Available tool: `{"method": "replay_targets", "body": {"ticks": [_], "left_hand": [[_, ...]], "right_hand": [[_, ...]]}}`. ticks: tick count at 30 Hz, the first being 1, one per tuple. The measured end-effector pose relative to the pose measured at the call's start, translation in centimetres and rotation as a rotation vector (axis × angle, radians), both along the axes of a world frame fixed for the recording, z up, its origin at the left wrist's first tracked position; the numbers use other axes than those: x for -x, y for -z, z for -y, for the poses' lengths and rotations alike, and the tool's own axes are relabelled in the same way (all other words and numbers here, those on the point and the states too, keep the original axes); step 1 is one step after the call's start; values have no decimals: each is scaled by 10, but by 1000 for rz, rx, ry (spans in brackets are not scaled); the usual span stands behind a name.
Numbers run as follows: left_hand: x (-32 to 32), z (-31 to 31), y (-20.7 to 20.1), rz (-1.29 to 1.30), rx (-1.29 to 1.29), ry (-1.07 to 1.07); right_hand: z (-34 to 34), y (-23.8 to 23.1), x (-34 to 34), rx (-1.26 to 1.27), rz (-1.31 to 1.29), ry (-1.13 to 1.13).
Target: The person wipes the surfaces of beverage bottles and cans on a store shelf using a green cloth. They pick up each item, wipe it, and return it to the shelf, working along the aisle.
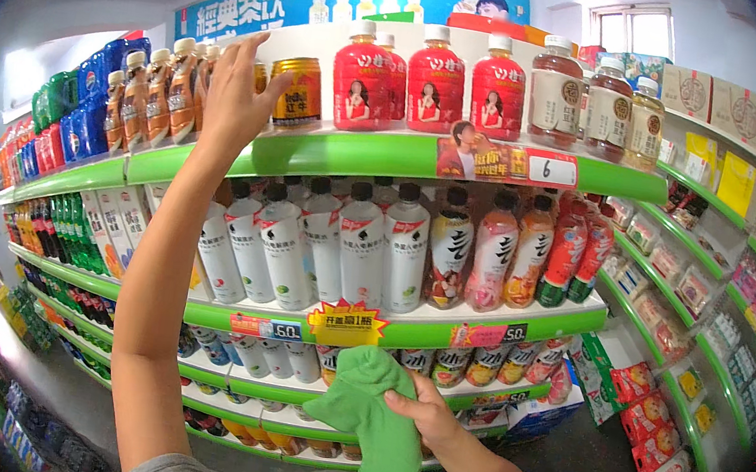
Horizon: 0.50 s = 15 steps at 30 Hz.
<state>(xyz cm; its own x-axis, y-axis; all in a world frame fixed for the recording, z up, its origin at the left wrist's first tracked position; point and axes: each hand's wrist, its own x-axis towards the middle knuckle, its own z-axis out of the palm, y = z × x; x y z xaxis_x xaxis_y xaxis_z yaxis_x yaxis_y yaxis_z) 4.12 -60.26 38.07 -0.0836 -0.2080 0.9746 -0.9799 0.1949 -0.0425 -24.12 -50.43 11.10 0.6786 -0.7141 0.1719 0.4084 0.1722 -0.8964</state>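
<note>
My left hand (243, 95) is raised to the top shelf, its fingers extended and its thumb apart, with nothing seen in its grasp. Its thumb overlaps the left edge of a gold drink can (299, 94); whether they touch I cannot tell. To the left of this hand stand several brown-labelled bottles (157, 99) with cream caps. Low in front of my body, my right hand (421, 411) is closed on a green cloth (371, 422), which hangs in folds before the lower shelves. Red-labelled bottles (436, 93) with white caps stand right of the can.
The shelf unit has green front edges (351, 147) and curves away on both sides. White bottles (360, 243) with black caps fill the second level. A yellow promotional tag (347, 326) sticks out from its edge. Another stocked rack (699, 319) stands across the aisle at right.
</note>
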Motion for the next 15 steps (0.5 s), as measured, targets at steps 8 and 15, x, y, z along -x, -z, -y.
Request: {"method": "replay_targets", "body": {"ticks": [8,15], "left_hand": [[85,32,2,-204,-182,204],[101,52,1,-284,-274,18]], "right_hand": [[2,8,11,-57,22,0],[2,18,30,-12,17,57]]}}
